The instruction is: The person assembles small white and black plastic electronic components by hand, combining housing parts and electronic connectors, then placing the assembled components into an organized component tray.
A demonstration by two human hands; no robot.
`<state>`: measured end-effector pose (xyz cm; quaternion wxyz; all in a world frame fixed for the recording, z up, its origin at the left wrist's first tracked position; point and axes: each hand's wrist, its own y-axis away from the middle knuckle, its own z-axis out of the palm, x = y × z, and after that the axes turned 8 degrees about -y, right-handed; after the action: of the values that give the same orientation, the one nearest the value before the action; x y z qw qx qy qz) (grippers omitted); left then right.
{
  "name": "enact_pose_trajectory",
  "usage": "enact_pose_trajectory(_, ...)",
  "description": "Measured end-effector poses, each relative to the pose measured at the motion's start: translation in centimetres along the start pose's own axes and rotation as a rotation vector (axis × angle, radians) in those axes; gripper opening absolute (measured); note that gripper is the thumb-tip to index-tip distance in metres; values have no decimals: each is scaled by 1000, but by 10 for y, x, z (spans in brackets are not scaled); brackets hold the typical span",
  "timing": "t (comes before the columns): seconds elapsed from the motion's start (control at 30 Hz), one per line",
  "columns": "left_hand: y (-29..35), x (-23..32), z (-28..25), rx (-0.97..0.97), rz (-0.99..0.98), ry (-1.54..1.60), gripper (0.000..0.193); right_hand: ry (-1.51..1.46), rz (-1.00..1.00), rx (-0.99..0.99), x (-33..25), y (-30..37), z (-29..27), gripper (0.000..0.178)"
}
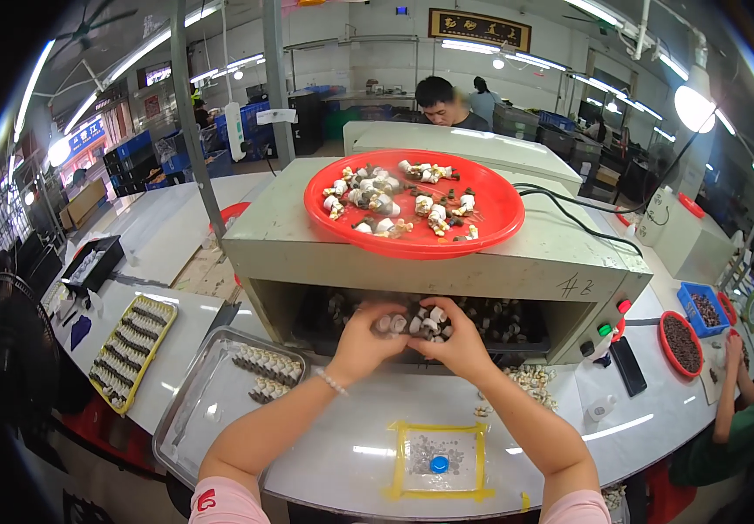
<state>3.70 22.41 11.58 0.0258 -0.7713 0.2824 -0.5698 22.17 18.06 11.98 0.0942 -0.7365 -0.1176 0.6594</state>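
With my left grip (364, 339) and my right grip (457, 342) each curled around small white-and-dark pieces (430, 324), I hold them side by side at the open front of the pale box-like machine (516, 276), whose top carries a wide red tray (497, 208).

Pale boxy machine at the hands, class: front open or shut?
Open: small black and white pieces show inside the machine through its uncovered front.
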Motion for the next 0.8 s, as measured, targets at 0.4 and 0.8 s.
enact_pose_trajectory(0.4,152,-28,-5,133,-173,-265,39,107,-42,-323,47,74,75,56)
enact_pose_trajectory(0.8,201,-29,14,57,-59,-791,70,602,-199,-458,43,100,69,66)
